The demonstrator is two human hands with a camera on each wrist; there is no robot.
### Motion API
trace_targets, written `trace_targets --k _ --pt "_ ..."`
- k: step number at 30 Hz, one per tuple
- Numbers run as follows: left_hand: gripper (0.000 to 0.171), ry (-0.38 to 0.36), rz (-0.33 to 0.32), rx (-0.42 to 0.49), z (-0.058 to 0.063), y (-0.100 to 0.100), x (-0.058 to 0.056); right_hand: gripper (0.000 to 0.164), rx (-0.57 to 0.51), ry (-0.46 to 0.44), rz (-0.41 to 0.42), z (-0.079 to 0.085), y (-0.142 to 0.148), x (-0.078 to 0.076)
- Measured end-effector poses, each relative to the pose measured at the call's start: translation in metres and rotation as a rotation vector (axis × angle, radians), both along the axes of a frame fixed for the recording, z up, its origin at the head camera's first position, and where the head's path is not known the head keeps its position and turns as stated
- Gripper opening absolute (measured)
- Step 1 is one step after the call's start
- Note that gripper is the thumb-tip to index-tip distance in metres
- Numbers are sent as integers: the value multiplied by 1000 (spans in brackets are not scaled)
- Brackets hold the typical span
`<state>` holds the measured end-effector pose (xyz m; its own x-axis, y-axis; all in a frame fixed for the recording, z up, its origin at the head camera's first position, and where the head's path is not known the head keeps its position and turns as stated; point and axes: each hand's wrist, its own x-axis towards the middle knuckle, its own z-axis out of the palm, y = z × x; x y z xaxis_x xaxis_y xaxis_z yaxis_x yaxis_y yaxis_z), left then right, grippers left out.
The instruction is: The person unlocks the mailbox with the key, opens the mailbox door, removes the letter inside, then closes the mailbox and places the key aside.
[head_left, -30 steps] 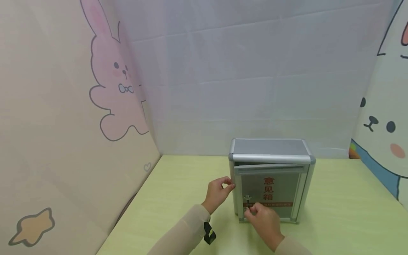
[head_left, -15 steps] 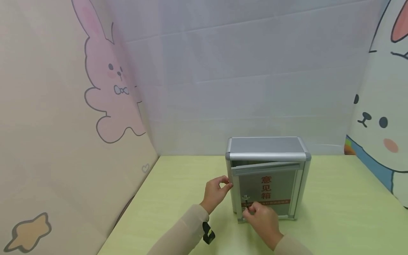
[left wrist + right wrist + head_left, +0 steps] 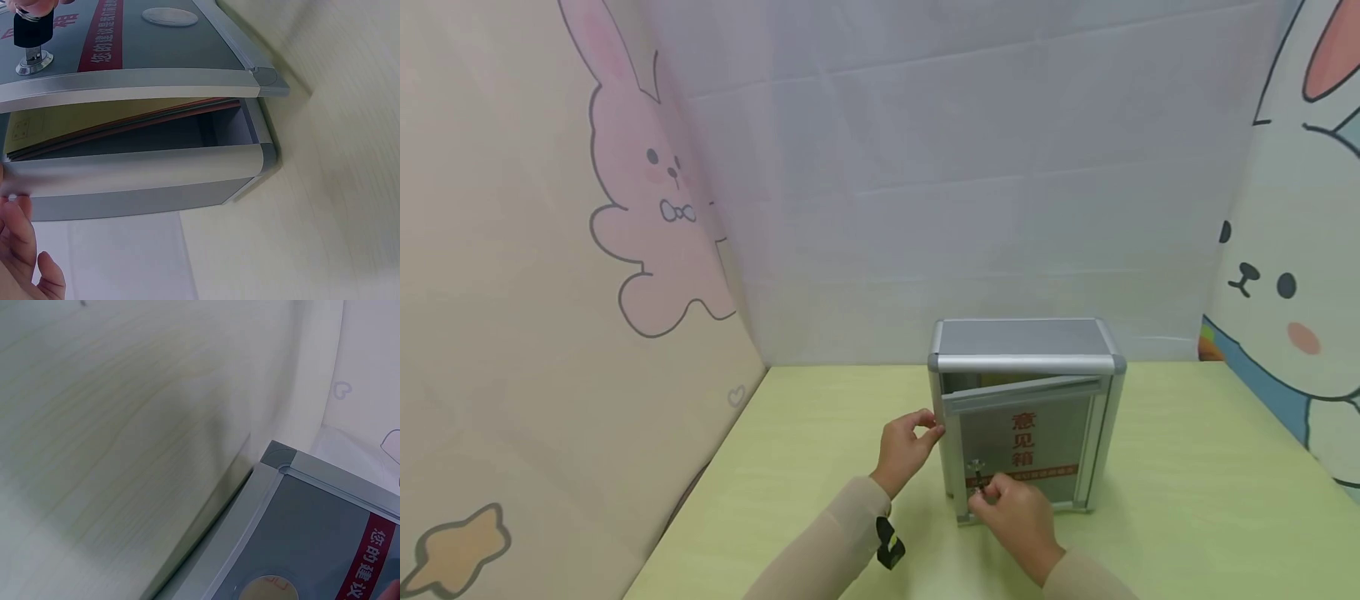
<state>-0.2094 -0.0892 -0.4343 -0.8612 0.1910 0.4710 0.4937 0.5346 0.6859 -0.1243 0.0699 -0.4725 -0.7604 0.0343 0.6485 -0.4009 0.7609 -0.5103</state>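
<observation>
A silver-framed suggestion box [image 3: 1026,337] stands on the table with its grey front door [image 3: 1060,437] ajar, the gap widest at the left. My right hand [image 3: 1018,512] pinches the black-headed key [image 3: 32,32], which sits in the door's lock [image 3: 35,61]. My left hand [image 3: 906,447] holds the box's left edge with thumb and fingers; in the left wrist view its fingers [image 3: 19,231] lie against the frame. Through the gap shows a stack of yellowish-brown papers or envelopes [image 3: 69,125], partly hidden by the door. Just a fingertip [image 3: 392,591] enters the right wrist view.
The pale yellow-green table [image 3: 820,417] extends on both sides of the box. Behind it hangs a whitish cloth wall [image 3: 962,183]. Rabbit-printed side walls [image 3: 512,333] rise to left and right. A black strap [image 3: 889,543] dangles at the left wrist.
The door has swung further outward, its left edge coming away from the box and the gap widening. My right hand moves with the key; my left stays at the box edge. The head view shifted slightly.
</observation>
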Motion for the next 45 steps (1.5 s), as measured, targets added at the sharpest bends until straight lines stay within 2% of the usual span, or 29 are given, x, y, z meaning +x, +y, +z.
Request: trace_targets --k 18,26,34,45 --pt "6 -13 -25 -11 1 -2 -1 23 2 19 33 0 2 -1" --pt "6 -8 -9 -34 2 -1 -1 29 -23 42 74 -2 5 -1" --pt "7 -13 1 -42 3 -1 -1 27 -55 44 96 -1 4 -1" --pt "8 -22 -9 -35 1 -1 -3 29 -42 85 90 -2 7 -1"
